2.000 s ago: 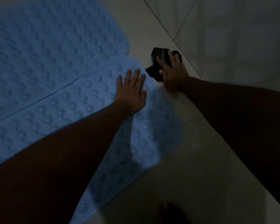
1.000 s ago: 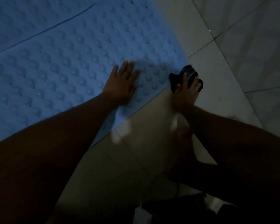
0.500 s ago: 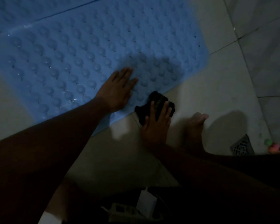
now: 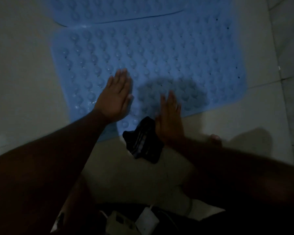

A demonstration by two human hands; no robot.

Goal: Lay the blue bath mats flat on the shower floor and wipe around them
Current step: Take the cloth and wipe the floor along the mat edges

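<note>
The near blue rubber bath mat [image 4: 159, 61], studded all over with rounded bumps and pierced by small drain holes, lies flat on the pale tiled shower floor [image 4: 24, 65] and serves as the reference for all positions here. A second blue bumped bath mat [image 4: 119, 9] lies at its far edge, the two meeting along a dark seam, with only part of the second mat in view. The left hand [image 4: 115, 97] rests palm down on the near mat, close to its near edge and toward its left side; the fingers are extended and pressed together, flat against the bumps. The right hand [image 4: 170, 119] lies to the right of the left hand, straddling the near edge of the mat, with fingertips on the mat and the heel over bare tile; its fingers are extended and only slightly parted, gripping nothing, though motion blur limits detail. A crumpled black cloth with pale stripes [image 4: 143, 141] lies on the tile just off the near edge of the mat, touching the left side of the right hand. Wet droplets glint on the left portion of the mat. A bare toe [image 4: 215, 138] shows on the tile beyond the right forearm, off the mat's near edge. Lighting is dim throughout.
</note>
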